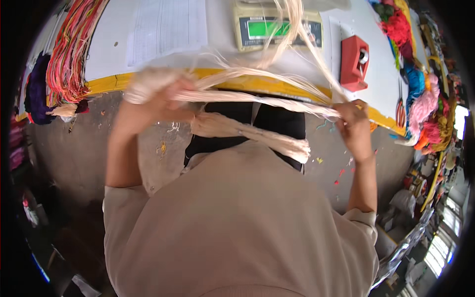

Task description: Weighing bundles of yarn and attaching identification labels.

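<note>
A hank of cream yarn (262,100) is stretched between my two hands, just in front of the table's edge. My left hand (170,99) is closed round its left end, with more cream yarn looped over the back of the hand; motion blurs it. My right hand (354,121) pinches the other end between thumb and fingers. Below the taut length, a loose tail of cream yarn (252,133) hangs from my left hand over my lap. Further strands run up across the digital scale (242,34), partly covering its green display.
The white table has a yellow front edge (111,83). Multicoloured yarn (74,54) and dark purple yarn (38,91) hang at the left. A paper sheet (166,29) lies left of the scale, a red tape dispenser (349,67) right of it. Bright yarn (425,106) hangs at the far right.
</note>
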Demonstrator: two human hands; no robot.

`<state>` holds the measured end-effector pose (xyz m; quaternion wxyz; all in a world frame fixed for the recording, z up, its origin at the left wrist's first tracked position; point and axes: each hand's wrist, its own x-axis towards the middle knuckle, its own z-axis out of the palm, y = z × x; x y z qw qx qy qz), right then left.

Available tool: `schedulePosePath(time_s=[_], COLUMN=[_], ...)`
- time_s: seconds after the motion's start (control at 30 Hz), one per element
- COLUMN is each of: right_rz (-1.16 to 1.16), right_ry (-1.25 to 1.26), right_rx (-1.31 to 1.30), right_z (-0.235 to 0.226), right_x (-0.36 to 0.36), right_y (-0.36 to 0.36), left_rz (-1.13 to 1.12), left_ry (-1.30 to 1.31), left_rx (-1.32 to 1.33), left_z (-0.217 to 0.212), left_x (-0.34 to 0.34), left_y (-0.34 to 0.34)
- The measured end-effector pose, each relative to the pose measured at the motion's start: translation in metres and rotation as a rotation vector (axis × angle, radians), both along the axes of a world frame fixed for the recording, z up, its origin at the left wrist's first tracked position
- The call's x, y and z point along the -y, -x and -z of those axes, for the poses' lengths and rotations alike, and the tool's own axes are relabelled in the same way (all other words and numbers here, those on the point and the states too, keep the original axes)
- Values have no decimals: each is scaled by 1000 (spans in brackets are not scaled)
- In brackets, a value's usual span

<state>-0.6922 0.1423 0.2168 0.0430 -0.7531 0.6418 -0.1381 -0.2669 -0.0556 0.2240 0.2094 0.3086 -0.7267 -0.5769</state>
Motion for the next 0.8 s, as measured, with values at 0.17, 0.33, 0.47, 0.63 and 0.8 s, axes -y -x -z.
schedulePosePath(time_s=[0.17, 0.33, 0.47, 0.63, 0.8], right_rz=[299, 309, 36, -136, -184], right_ry=[-174, -755, -388, -81, -322], right_rx=[-113, -232, -91, 740, 1435], right_z=[27, 72, 67, 4, -57], right_x=[-69, -130, -91, 44, 110], right_y=[64, 65, 7, -105, -174], left_rz=[-390, -542, -447, 36, 285], left_ry=[-169, -347, -133, -63, 351], left_rx=[208, 204, 376, -513, -157], left_z=[-22, -8, 7, -17, -59], left_x=[11, -3, -8, -10, 6], left_y=[-100, -131, -90, 20, 83])
